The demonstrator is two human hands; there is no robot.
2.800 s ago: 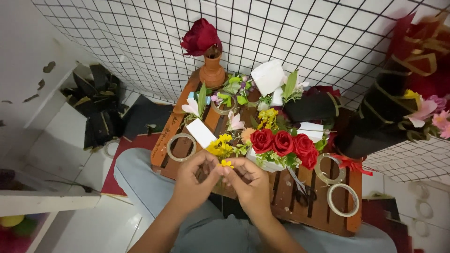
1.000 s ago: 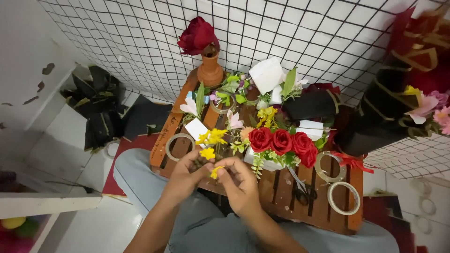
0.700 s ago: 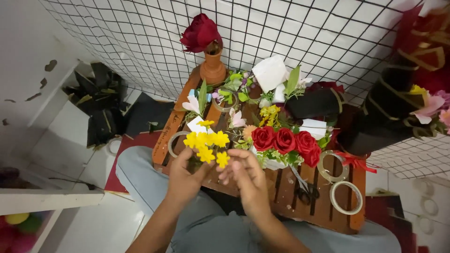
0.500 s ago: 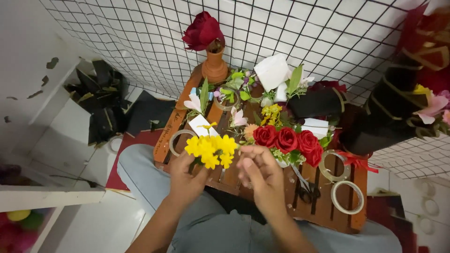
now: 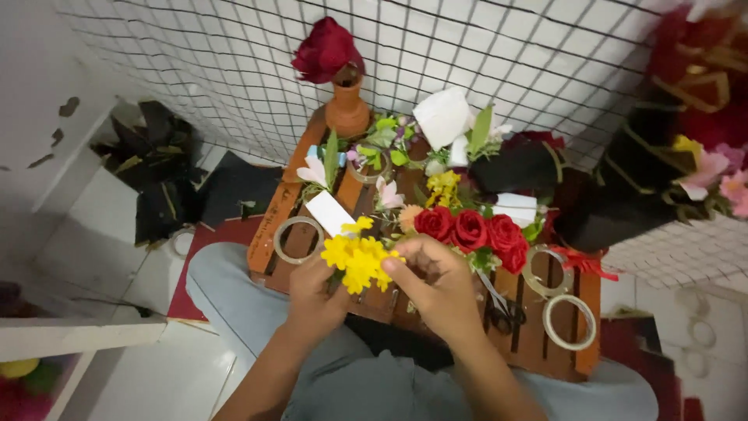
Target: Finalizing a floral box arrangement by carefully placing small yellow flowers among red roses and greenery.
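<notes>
Left hand (image 5: 315,292) is closed round the stems of the yellow flowers (image 5: 360,259), keeping them upright. Right hand (image 5: 436,284) pinches the blooms from beside, probably to bunch them. Red roses (image 5: 471,230) sit just past the right hand.

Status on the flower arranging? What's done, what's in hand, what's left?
Done: a dark red rose stands in the clay vase.
In hand: left hand holds a bunch of yellow flowers; right hand touches its blooms.
Left, as it looks: three red roses and other loose flowers lie on the wooden crate; tape rolls and scissors lie untouched.
</notes>
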